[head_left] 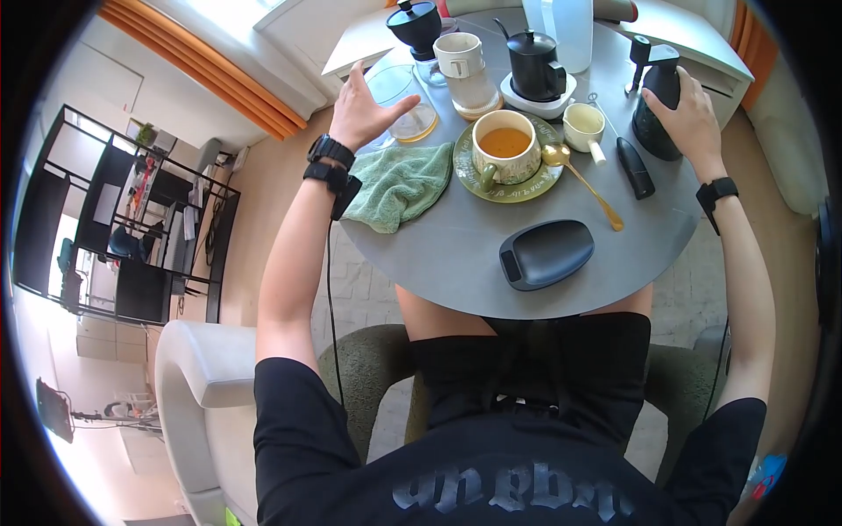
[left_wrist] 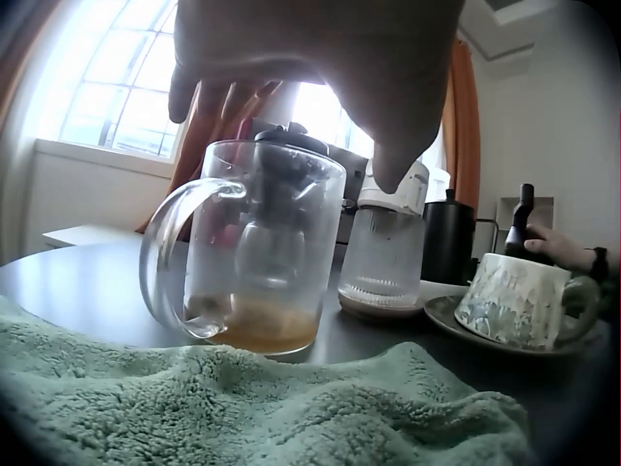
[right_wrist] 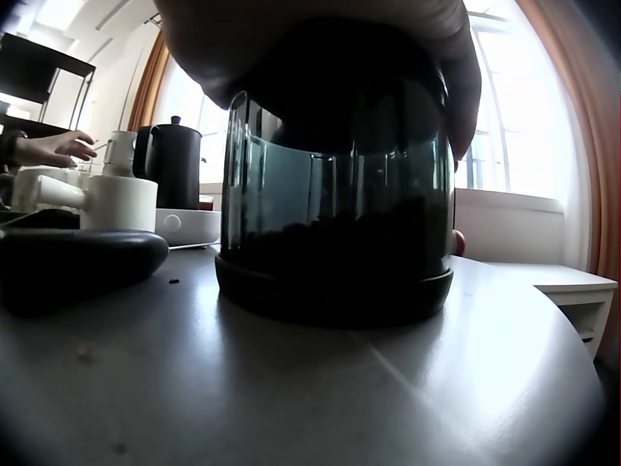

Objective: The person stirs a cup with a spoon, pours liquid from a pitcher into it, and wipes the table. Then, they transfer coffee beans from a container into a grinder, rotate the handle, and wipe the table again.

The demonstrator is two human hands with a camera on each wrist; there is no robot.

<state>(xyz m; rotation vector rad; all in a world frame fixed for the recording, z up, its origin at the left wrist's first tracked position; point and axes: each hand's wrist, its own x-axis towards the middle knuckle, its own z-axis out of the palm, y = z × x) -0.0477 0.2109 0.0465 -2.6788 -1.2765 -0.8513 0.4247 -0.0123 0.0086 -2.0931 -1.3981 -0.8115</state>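
My left hand (head_left: 361,110) hovers with fingers and thumb spread close over a clear glass mug (left_wrist: 267,233), which has a little amber liquid in the bottom. It holds nothing. A crumpled green towel (head_left: 399,186) lies just in front of that mug. On the right side of the table, my right hand (head_left: 693,114) curls round a dark hand coffee grinder (right_wrist: 335,214) standing upright. Its crank and knob show at the top, and dark contents sit behind its see-through wall. A black handheld device (head_left: 635,168) lies beside the grinder.
A patterned cup (head_left: 506,168) of amber liquid stands on a green saucer (head_left: 469,171) with a gold spoon (head_left: 586,186). Behind are a black kettle (head_left: 533,66), a ribbed glass vessel (left_wrist: 380,250) and a second grinder (head_left: 414,26). A small white pitcher (head_left: 582,125) and dark tray (head_left: 547,254) sit nearer.
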